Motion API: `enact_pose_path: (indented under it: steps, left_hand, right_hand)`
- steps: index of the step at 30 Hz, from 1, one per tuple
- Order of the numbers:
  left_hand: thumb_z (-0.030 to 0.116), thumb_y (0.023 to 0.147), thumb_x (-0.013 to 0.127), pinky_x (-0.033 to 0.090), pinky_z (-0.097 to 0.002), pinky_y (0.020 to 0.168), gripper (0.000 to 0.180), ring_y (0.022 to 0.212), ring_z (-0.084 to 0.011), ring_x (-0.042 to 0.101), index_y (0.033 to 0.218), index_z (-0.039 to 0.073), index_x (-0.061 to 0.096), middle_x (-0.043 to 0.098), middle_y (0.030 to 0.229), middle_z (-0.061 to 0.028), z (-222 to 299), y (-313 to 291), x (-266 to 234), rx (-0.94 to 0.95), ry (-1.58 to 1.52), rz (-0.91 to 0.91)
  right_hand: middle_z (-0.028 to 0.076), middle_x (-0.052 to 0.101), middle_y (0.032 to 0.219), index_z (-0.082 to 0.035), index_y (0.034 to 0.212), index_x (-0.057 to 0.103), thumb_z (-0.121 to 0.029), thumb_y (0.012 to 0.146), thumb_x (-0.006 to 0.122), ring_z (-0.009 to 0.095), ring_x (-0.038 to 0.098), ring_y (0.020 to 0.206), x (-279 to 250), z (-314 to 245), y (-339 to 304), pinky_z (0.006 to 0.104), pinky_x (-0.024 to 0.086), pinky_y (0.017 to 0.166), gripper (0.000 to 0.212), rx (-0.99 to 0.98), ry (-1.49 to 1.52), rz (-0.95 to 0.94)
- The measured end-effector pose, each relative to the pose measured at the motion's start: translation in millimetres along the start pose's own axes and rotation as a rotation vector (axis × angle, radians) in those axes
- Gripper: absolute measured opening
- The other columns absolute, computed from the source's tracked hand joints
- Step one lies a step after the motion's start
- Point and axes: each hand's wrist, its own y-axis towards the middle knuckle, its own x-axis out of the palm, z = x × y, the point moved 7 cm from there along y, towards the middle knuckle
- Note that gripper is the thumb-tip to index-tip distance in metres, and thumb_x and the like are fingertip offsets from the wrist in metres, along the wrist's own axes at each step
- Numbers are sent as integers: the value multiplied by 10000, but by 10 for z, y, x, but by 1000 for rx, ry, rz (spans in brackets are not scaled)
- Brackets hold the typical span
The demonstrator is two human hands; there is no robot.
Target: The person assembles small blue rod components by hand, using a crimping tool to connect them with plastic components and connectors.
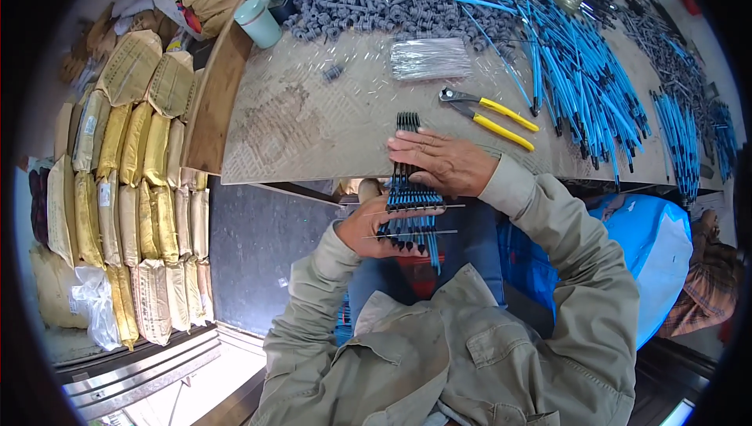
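In the middle of the frame, the person's left hand (360,228) was curled around a bundle of blue and black rods (411,197), with two thin wires (450,232) running across it. The right hand (448,163) lay nearly flat over the bundle's upper part, fingers stretched out. Yellow-handled pliers (504,115) lay right of centre, near loose blue rods (583,73) at upper right

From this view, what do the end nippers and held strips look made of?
End nippers: probably steel head, grey metallic sheen; grips likely plastic or rubber, evenly yellow. Held strips: likely plastic, smooth-looking blue and black; too small to be sure.
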Motion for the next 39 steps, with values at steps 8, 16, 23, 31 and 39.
enact_pose_path:
  steps: [8,16,23,31,39]
  left_hand:
    - [307,635,788,431,-350,892,707,1081,-263,554,1196,-28,519,563,1184,-165,213,-276,-209,-88,221,99]
    - [576,543,702,396,-358,951,908,1122,-274,531,1189,-36,520,549,1196,-180,30,-847,-650,-137,109,394]
    - [560,439,680,258,-375,1067,1114,1298,-227,324,1361,54,315,362,1390,-86,-69,164,-363,21,937,-207]
    - [151,756,491,248,-369,1083,645,1315,-208,302,1374,98,315,320,1422,-73,-150,337,-307,24,1033,-290]
    - [78,797,430,253,-359,1085,587,1310,-211,311,1372,92,313,314,1424,-68,-161,322,-327,43,1002,-212]
  right_hand:
    - [97,377,1378,-93,1291,398,-229,899,480,245,304,1308,-53,-42,2,399,240,1080,423,8,-8,40]
    - [131,500,1259,-84,1347,303,-234,921,440,334,480,1139,-221,19,39,397,374,970,472,124,154,125]
    - [124,609,1107,-72,1385,182,-234,935,413,354,562,1018,-240,154,113,388,458,840,531,265,187,82]
    - [83,644,872,-79,1001,632,-231,873,534,287,608,812,-886,909,324,333,480,716,221,366,451,331]
    - [56,552,747,-84,762,593,-143,744,608,268,576,774,-947,1210,528,362,445,683,63,226,-427,259]
